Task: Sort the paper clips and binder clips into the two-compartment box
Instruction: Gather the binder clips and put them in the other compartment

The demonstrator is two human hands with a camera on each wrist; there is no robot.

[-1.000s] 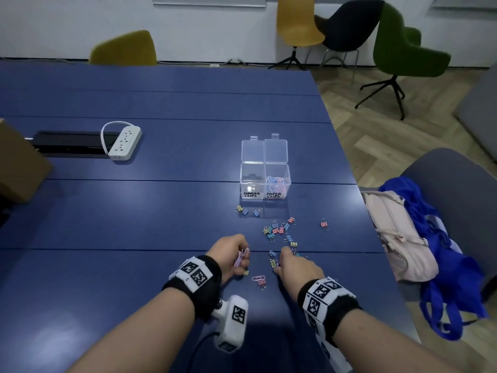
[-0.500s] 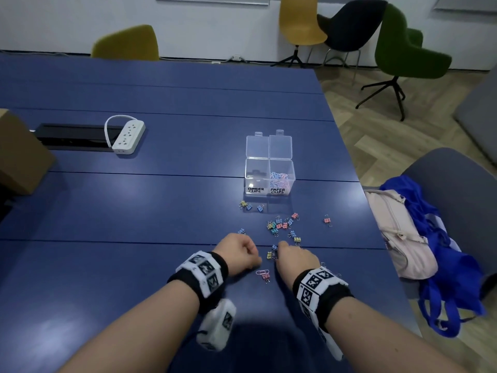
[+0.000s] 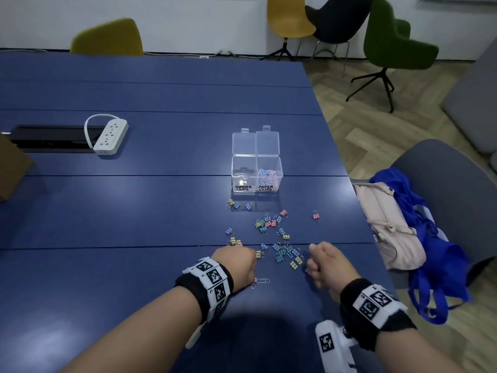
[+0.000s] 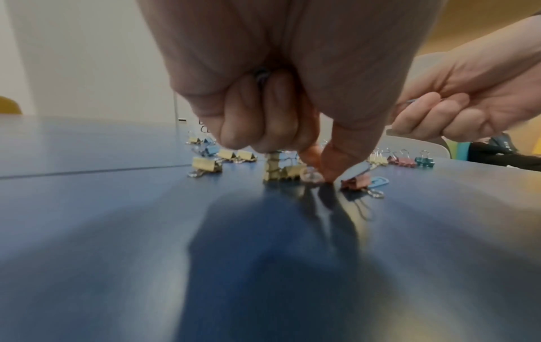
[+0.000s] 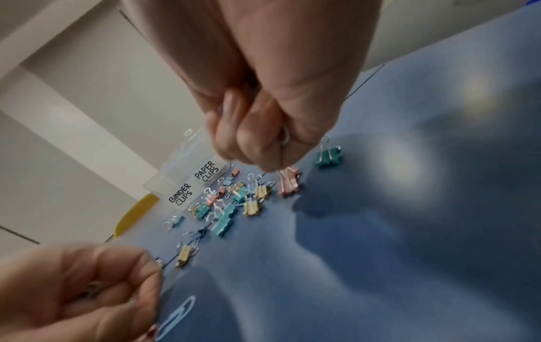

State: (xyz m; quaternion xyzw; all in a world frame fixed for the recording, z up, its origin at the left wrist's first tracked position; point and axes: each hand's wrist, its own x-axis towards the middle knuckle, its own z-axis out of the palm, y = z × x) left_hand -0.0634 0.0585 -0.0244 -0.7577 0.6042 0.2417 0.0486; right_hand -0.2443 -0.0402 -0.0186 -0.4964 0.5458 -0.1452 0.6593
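Observation:
A clear two-compartment box (image 3: 256, 181) stands open; its "PAPER CLIPS" side holds coloured paper clips, and nothing shows in its "BINDER CLIPS" side. Small coloured binder clips (image 3: 271, 224) lie scattered before it. My left hand (image 3: 242, 258) is a fist that grips paper clips (image 4: 261, 74). Its thumb and forefinger tips (image 4: 319, 175) touch the table beside a yellow binder clip (image 4: 281, 172). My right hand (image 3: 313, 261) is curled around a wire clip (image 5: 284, 136), just above a pink binder clip (image 5: 289, 184). A blue paper clip (image 3: 263, 280) and a pink binder clip lie between my wrists.
The blue table's (image 3: 134, 211) right edge runs close to my right hand, with a pink bag (image 3: 387, 224) and blue cloth on a grey chair beyond it. A white power strip (image 3: 110, 135) lies far left. A teal binder clip (image 5: 329, 157) sits apart, right of the pile.
My right hand has moved right, off the pile, and lifted a little. My left hand has rolled palm-down into a fist at the pile's near left edge.

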